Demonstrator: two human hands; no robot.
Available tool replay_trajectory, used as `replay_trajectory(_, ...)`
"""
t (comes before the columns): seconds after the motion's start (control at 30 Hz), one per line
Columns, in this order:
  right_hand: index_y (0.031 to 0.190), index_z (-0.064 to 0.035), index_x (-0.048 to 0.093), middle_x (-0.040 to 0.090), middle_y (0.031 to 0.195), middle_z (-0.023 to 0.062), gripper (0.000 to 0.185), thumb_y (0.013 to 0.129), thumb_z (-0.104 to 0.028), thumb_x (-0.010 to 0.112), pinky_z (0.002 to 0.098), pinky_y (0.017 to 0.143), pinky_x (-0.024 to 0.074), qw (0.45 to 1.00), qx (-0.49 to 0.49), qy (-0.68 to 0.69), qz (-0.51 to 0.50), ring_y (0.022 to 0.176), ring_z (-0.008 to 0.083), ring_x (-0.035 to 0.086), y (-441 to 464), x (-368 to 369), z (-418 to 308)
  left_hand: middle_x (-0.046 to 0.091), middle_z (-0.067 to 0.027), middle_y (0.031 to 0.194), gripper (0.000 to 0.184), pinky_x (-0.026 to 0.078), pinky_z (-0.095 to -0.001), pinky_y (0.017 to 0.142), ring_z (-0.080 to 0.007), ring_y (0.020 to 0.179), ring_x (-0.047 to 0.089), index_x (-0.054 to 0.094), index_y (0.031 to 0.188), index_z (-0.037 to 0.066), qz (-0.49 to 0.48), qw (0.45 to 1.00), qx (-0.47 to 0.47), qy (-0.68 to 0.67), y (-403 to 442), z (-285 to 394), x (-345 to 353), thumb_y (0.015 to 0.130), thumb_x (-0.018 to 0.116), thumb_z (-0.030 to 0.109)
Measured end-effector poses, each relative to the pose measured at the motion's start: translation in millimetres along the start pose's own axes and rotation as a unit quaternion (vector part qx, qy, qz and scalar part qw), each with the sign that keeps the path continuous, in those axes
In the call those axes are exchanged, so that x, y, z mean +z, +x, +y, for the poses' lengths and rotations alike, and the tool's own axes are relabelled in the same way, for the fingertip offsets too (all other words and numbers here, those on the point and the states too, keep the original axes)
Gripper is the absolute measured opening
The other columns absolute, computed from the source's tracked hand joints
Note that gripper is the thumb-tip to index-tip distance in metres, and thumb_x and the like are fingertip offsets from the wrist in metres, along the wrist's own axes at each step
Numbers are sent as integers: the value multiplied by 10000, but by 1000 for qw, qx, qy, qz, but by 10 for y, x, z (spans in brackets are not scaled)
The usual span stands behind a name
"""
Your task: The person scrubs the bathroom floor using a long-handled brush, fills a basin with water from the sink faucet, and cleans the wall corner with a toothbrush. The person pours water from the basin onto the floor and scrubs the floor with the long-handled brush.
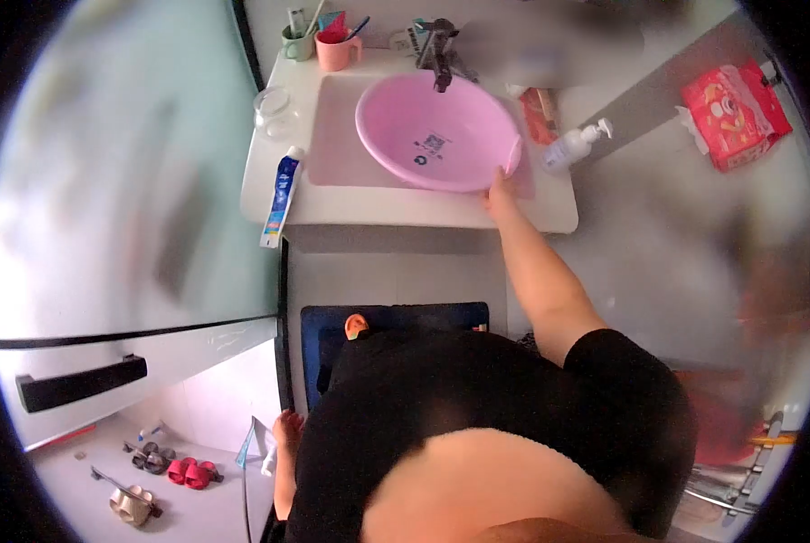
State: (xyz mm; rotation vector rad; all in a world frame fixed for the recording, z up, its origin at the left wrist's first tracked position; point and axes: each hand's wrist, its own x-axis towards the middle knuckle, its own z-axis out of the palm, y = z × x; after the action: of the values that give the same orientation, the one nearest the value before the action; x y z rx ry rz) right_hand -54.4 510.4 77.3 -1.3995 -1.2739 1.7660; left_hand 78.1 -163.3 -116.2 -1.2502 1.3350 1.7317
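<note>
A pink plastic basin [396,109] sits tilted in the white sink, under the dark faucet [439,54]. On its near right rim is my right hand [500,192], thumb over the edge and the other fingers beneath, mostly hidden. Printed marks show on the basin's inner wall, and no water can be made out in it. My left hand [287,429] is low at my left side, close to the glass door's edge. Its fingers look loosely apart, with nothing visible in them.
Around the sink counter [378,213] are a toothpaste tube [283,195], a glass jar [275,113], a pink cup [334,52] with brushes, a green cup [297,43] and a pump bottle [572,147]. A red tissue pack [738,118] hangs right. Slippers [192,472] are lower left.
</note>
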Motion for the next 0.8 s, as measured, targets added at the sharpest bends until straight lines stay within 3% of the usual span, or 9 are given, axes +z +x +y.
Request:
replay_trajectory(0.07,1036,-95,455,543,756,75,363,790,-362,464,315,537,429,995,39,-93,-15,631,217,519,89,-171,15,516,-82,790,248,466,-367,626,-227,674,522,483,930,48,-36,999,19,-32,144,-63,-93,772,478,238)
replay_trajectory(0.17,964,-63,493,569,851,150,331,804,-350,443,362,691,420,854,-227,-461,75,775,270,551,505,-812,74,527,-76,771,248,471,-334,605,-221,656,535,495,911,46,-26,997,70,-26,335,-117,4,780,487,257)
replay_trajectory(0.27,882,-64,505,573,857,165,338,803,-389,459,422,684,410,799,-295,-517,82,796,341,541,332,-1335,-171,515,-51,706,221,441,-287,537,-172,623,526,511,873,68,-131,987,80,-41,-287,101,560,788,515,272)
replay_trajectory(0.33,874,-71,504,577,832,139,302,799,-362,473,407,659,416,764,-314,-559,76,779,324,546,324,-1593,-290,513,-38,726,209,426,-266,541,-152,637,519,513,898,78,-55,979,169,94,-643,144,1014,793,518,259)
replay_trajectory(0.47,894,-75,510,570,805,116,231,809,-288,482,368,639,420,802,-355,-479,-37,739,266,553,1186,-2299,-102,548,-42,862,251,434,-259,600,-145,749,543,521,996,78,-23,987,143,75,-1117,-105,1417,803,513,238)
replay_trajectory(0.57,901,-73,516,566,828,117,230,804,-280,499,361,657,416,731,-326,-600,-10,757,254,546,1339,-2517,-157,568,-61,868,268,459,-290,609,-160,738,563,516,1007,59,4,977,201,74,-1619,-569,1706,802,517,232)
replay_trajectory(0.63,931,-55,503,556,856,119,257,810,-281,492,357,682,411,617,-495,-611,-35,776,260,535,1461,-2701,-141,569,-55,846,263,461,-299,609,-162,717,560,517,999,58,15,982,167,92,-1853,-958,1766,802,520,233)
replay_trajectory(0.67,931,-55,503,556,856,119,257,810,-281,492,357,682,411,615,-491,-615,-49,776,260,535,1429,-2682,-163,566,-49,832,254,444,-274,579,-148,677,545,517,993,56,85,992,58,72,-1994,-1091,1830,801,518,222)
replay_trajectory(0.8,927,-8,501,547,872,126,325,807,-311,503,345,718,406,699,-370,-606,-80,795,257,525,1245,-2501,-280,527,10,757,228,386,-227,538,-92,633,477,523,983,74,74,981,96,151,-2358,-2000,1583,800,509,210)
